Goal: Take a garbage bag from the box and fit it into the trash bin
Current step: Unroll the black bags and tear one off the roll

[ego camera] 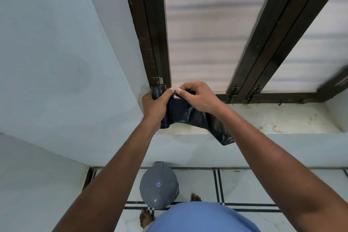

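A black garbage bag [190, 114], still partly folded, hangs in front of the window sill with its loose end drooping to the lower right. My left hand [155, 106] grips its left part, a rolled bit sticking out above the fist. My right hand [197, 97] pinches the bag's top edge between thumb and fingers, right beside the left thumb. The grey trash bin [159, 184] stands on the floor below my arms with its lid closed, close to the wall. No box is in view.
A stained window sill [273, 120] runs below a dark-framed window [263, 43] with frosted panes. A pale blue wall [56, 62] rises at the left. My bare feet [146, 218] stand on the white tiled floor beside the bin.
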A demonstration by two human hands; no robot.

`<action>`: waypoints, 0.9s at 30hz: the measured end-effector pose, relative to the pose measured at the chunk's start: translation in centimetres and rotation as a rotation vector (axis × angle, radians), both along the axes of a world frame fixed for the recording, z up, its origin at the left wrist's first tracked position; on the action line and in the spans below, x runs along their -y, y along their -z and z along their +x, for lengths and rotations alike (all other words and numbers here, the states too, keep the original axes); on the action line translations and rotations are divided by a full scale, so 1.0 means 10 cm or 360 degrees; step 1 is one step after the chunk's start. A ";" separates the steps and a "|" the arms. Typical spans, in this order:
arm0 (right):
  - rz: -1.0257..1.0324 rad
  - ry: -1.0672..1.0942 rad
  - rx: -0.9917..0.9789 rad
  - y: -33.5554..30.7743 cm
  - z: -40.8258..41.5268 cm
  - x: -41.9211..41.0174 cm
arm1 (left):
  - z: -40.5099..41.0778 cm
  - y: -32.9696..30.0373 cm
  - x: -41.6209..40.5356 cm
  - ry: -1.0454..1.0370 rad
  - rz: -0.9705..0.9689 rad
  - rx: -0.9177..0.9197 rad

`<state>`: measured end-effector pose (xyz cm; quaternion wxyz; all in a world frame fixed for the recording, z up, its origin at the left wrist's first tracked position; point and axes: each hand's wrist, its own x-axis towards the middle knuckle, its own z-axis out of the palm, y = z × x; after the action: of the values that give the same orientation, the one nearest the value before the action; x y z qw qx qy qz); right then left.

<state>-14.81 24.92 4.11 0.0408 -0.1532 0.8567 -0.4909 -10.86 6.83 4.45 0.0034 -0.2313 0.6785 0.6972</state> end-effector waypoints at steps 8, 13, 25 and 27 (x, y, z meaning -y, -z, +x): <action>-0.0003 0.0096 -0.0122 0.04 -0.02 0.05 | -0.03 -0.01 -0.09 -0.0107 -0.0221 -0.0128; 0.0004 0.0151 -0.0142 0.08 0.02 0.08 | -0.04 0.07 -0.11 -0.0165 -0.0313 -0.0153; 0.0023 0.0305 -0.0276 0.12 0.07 0.14 | -0.05 0.07 -0.26 -0.0291 -0.0498 -0.0251; 0.0043 0.0343 -0.0293 0.13 0.08 0.16 | -0.04 0.06 -0.28 -0.0303 -0.0516 -0.0259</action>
<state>-13.96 23.31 2.79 -0.0888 -0.1042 0.8749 -0.4646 -11.29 9.67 3.85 -0.1546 -0.2349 0.7550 0.5924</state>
